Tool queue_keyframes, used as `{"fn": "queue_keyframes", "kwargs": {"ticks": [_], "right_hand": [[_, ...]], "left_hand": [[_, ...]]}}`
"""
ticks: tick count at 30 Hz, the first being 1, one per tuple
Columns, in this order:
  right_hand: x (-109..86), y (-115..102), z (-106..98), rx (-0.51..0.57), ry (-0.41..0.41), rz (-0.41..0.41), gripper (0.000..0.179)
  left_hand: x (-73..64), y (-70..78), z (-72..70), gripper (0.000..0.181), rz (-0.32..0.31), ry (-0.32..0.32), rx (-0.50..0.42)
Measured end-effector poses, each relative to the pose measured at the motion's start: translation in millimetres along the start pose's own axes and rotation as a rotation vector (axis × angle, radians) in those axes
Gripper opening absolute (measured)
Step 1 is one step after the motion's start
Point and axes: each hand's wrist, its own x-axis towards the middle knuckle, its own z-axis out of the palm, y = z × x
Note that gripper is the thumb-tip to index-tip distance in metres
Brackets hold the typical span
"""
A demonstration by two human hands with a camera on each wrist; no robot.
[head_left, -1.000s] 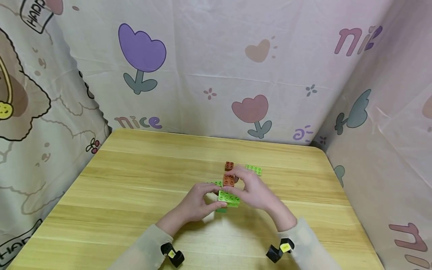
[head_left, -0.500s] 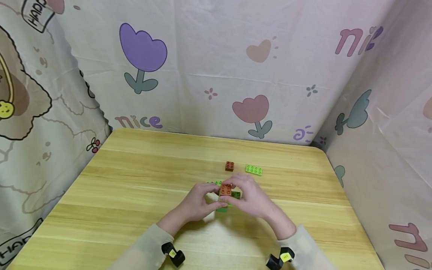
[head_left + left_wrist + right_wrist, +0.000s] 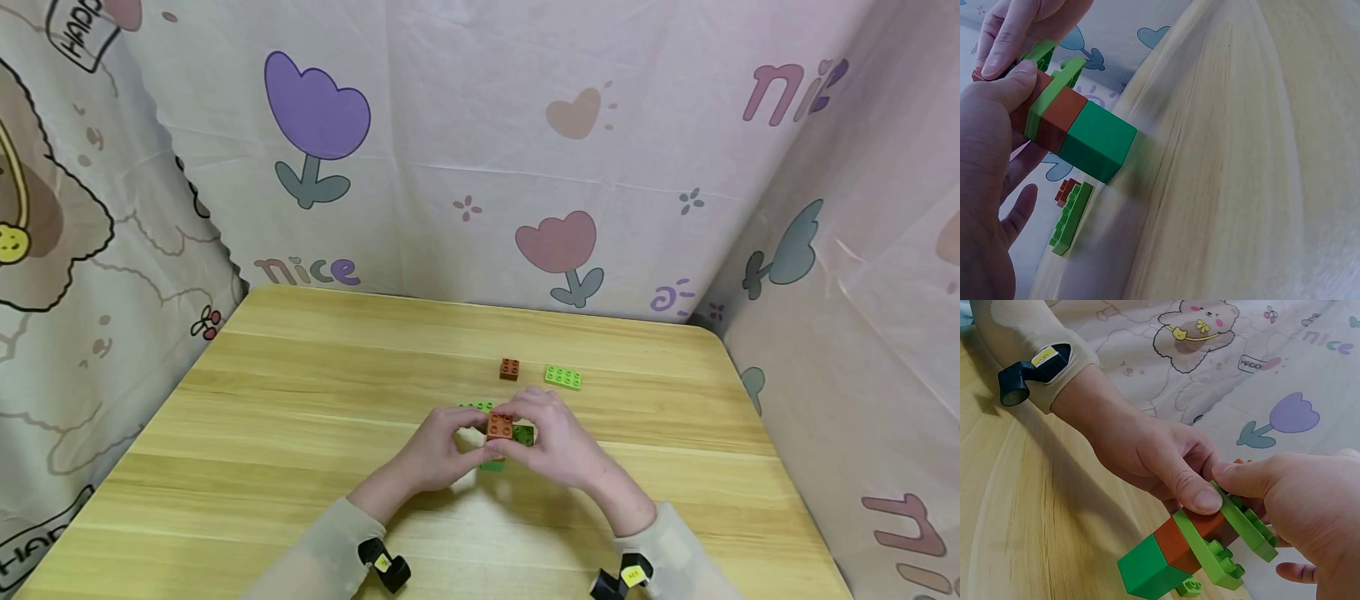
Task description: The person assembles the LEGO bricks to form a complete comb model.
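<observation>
My left hand [image 3: 429, 452] grips a small tower of toy building bricks, thumb on one side and fingers on the other. In the left wrist view the tower is tilted: a dark green brick [image 3: 1099, 141] at the bottom, then brown bricks [image 3: 1064, 117] alternating with light green plates [image 3: 1055, 95] that stick out sideways. At the top end, my right hand [image 3: 558, 440] pinches an orange-brown four-stud brick [image 3: 500, 426] between thumb and fingers, over the upper plate. Fingers hide whether that brick is fully seated. Both hands' fingertips nearly meet there.
Farther back on the wooden table [image 3: 315, 375] lie a loose brown brick [image 3: 510, 369] and a light green plate [image 3: 562, 377]. Another light green plate [image 3: 477, 406] lies just behind my left hand. Printed curtains [image 3: 450, 150] enclose the table's back and sides.
My right hand has brought the orange-brown brick nearer to me and slightly left, onto the tower's top end. My left hand has stayed in place with the tower.
</observation>
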Motion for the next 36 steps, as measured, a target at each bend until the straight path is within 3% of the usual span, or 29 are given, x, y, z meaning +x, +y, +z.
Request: {"fn": "queue_keyframes", "kwargs": {"ticks": [9,19,36], "right_hand": [[-1.2,-1.5,1.3,-0.008,0.009,0.015,0.033],[-1.4,-1.2,3.8,0.007,0.025,0.051,0.036],[-2.7,2.8,7.4,0.059,0.058,0.091,0.037]], "left_hand": [[-0.6,0.3,0.2,0.027,-0.021,-0.001,0.005],[-1.3,-1.2,0.0,0.031,-0.002,0.000,-0.021],[-0.3,-1.0,-0.5,0.027,-0.004,-0.002,-0.019]]}}
